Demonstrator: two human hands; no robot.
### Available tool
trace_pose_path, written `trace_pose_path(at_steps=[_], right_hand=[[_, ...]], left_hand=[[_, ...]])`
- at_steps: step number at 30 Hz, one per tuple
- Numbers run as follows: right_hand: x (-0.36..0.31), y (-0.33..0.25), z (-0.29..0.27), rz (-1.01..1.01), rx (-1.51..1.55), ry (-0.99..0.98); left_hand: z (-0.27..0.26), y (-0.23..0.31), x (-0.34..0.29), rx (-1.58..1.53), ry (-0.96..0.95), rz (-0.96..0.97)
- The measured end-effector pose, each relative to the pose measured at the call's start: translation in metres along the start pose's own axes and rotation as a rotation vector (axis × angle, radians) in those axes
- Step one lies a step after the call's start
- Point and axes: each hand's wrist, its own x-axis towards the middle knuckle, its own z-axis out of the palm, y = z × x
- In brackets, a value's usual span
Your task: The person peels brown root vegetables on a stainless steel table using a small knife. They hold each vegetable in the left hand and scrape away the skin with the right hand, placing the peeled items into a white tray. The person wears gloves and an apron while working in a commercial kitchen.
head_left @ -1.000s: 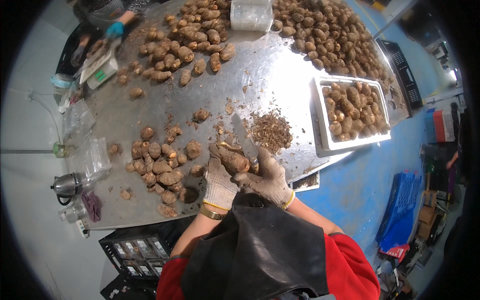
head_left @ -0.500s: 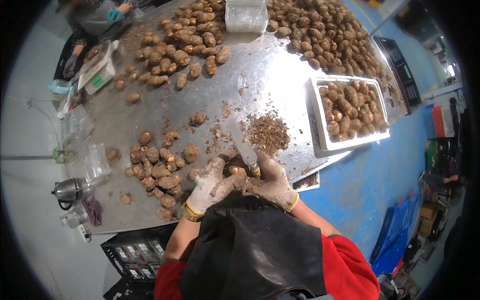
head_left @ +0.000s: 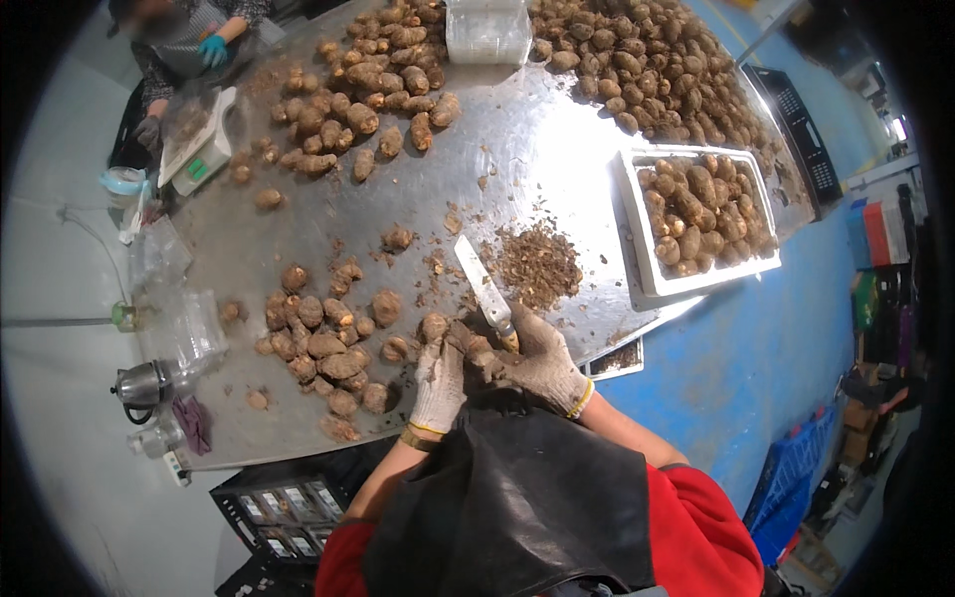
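My right hand [head_left: 545, 360], in a soiled white work glove, is closed round the wooden handle of a knife [head_left: 481, 286]. Its broad pale blade points away from me, tilted left. My left hand [head_left: 438, 386], gloved the same way, is closed with a brown taro corm [head_left: 435, 326] at its fingertips. Between the two hands shows another brown, dirt-coloured shape, and I cannot tell whether it is a corm or glove fingers. Left of my left hand lies a loose heap of small taro corms [head_left: 323, 344]. Past the blade is a mound of brown peelings [head_left: 538, 267].
On the metal table [head_left: 328, 224], a white foam box [head_left: 645, 284] of corms stands right. Larger corm piles [head_left: 657, 65] and clear plastic tubs [head_left: 487, 38] lie at the back. Far left are a scale [head_left: 197, 149], a kettle [head_left: 139, 386] and a co-worker's blue-gloved hand [head_left: 213, 50].
My left hand has turned more upright, moving slightly right, and a corm now shows at its fingertips. The right hand still holds the knife. The co-worker's blue-gloved hand has shifted.
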Motion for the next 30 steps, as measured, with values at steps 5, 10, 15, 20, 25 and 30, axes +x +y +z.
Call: trace_pose_path(at_steps=[5,10,15,20,25,30], right_hand=[[-0.002,0.004,-0.003,-0.19,-0.23,0.007],[-0.017,0.005,-0.005,-0.071,0.429,-0.02],[-0.018,0.011,-0.02,-0.104,0.404,-0.081],[-0.019,0.004,-0.024,-0.073,0.477,-0.11],[-0.013,0.0,-0.017,-0.265,0.258,-0.093],[-0.008,-0.012,-0.012,-0.254,0.146,0.059]], left_hand=[[0.023,-0.003,0.012,-0.653,0.125,-0.387],[-0.022,0.052,0.05,-0.208,0.218,-0.022],[-0.052,0.065,0.058,-0.735,0.092,-0.161],[-0.06,0.062,0.068,-0.587,0.066,-0.15],[-0.049,0.068,0.059,-0.458,-0.188,-0.084],[-0.034,0.077,0.07,-0.775,0.013,-0.19]])
